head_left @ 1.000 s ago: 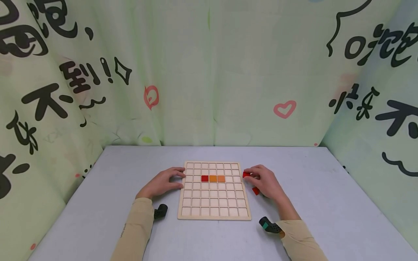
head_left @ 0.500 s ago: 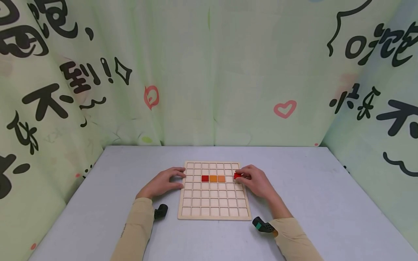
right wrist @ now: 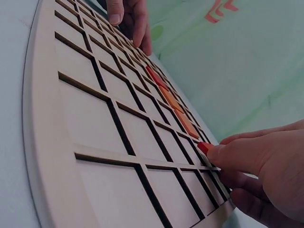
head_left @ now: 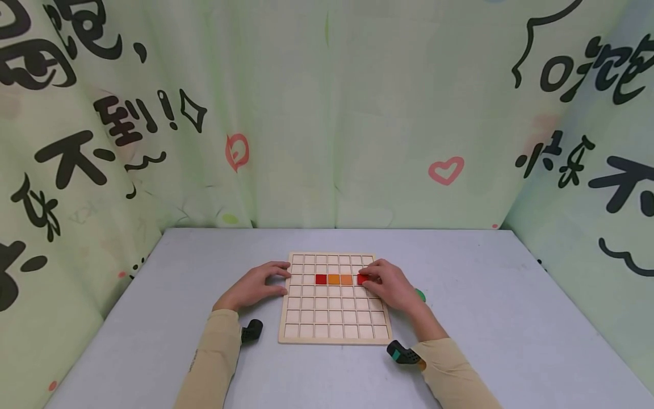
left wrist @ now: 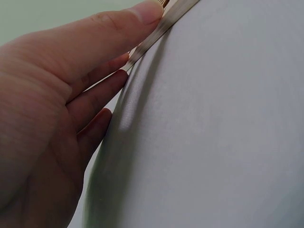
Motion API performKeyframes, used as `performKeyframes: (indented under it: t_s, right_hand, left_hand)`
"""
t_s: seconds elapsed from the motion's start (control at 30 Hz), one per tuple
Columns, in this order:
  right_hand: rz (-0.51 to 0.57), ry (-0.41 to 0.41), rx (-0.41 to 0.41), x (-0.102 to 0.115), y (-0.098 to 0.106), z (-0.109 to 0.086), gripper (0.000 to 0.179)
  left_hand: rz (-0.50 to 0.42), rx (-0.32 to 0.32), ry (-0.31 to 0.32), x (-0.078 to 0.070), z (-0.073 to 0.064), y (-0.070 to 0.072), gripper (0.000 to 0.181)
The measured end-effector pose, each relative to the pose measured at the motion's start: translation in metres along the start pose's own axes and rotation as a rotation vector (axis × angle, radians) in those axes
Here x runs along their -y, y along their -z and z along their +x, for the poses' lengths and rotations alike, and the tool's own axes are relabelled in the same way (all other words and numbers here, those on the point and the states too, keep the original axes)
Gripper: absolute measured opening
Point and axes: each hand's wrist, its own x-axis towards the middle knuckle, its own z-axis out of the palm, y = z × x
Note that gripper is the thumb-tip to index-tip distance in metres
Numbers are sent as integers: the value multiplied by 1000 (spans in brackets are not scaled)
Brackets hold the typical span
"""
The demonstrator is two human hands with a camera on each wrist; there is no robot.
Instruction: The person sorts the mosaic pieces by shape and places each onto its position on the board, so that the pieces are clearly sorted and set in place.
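A wooden grid board [head_left: 334,341] lies flat on the table, its square cells framed by thin strips. One red tile [head_left: 321,279] and two orange tiles [head_left: 339,279] sit side by side in one of the upper rows. My right hand [head_left: 390,287] pinches another red tile [right wrist: 204,147] between thumb and fingers, low over a cell of that same row, right of the orange tiles. At the board's left edge rests my left hand [head_left: 258,287]; its thumb [left wrist: 149,12] and nearly straight fingers touch the rim and hold nothing else.
A green piece [head_left: 420,295] shows partly from behind my right wrist. Dark wrist cameras sit at both sleeves [head_left: 212,352]. A pale curtain [head_left: 334,113] with black lettering hangs behind and beside the white table [head_left: 204,244].
My right hand has carried the red tile leftward from beside the board to over the row with the orange tiles. A green piece has come into view behind that wrist. The left hand stays put.
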Motion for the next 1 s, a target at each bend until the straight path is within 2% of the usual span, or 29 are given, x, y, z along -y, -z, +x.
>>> performKeyframes:
  t_s: [1.0]
  right_hand:
    - [-49, 5, -32, 1, -7, 2, 18]
  left_hand:
    - [-8, -6, 8, 0, 0, 0, 37]
